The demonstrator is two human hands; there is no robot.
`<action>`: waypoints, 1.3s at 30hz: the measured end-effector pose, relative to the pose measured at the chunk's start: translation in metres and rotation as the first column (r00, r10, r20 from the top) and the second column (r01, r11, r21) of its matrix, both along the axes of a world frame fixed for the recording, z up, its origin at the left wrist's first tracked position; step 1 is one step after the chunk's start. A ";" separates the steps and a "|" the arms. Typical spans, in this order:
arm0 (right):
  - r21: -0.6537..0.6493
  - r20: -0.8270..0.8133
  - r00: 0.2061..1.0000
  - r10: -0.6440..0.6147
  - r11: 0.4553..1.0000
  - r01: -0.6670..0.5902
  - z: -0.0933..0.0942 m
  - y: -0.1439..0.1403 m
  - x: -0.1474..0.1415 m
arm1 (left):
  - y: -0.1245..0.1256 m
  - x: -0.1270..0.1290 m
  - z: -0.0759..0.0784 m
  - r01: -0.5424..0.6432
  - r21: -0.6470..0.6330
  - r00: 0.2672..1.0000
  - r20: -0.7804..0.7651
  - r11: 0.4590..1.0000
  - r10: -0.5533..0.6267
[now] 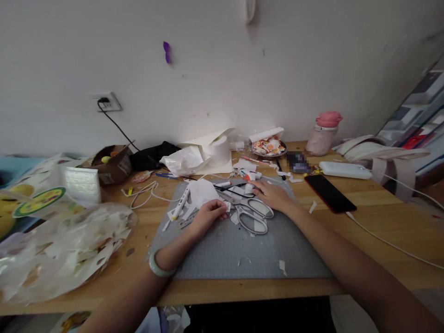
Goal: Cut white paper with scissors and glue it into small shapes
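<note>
My left hand (211, 215) is closed in a pinch over the cutting mat, with a small white paper scrap (228, 206) at its fingertips. A pale bangle (160, 264) circles that wrist. My right hand (272, 194) lies with fingers stretched over the clutter at the mat's back, close to a white tube with an orange-red tip (252, 176). Between the hands, large grey-handled scissors (250, 221) rest on the mat, their blades partly covered. A white pen-shaped tool (181, 203) and a white paper sheet (203, 192) lie left of them.
The grey cutting mat (222, 266) carries several paper scraps. A plastic bag of scraps (65, 259) fills the table's left. To the right lie a phone (331, 193) on a cable and a white power bank (344, 169). Behind stand a paper roll (217, 151), snack bowl (268, 147) and pink bottle (322, 134).
</note>
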State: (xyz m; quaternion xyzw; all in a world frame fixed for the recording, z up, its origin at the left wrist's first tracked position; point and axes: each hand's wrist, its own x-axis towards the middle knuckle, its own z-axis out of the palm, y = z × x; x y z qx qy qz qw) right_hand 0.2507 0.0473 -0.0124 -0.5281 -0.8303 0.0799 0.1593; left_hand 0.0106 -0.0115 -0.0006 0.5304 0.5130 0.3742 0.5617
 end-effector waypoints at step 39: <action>-0.108 -0.772 0.591 -0.234 0.965 0.240 -0.011 -0.012 -0.019 | 0.007 -0.014 -0.009 -0.226 0.435 0.957 -0.069 0.872 0.283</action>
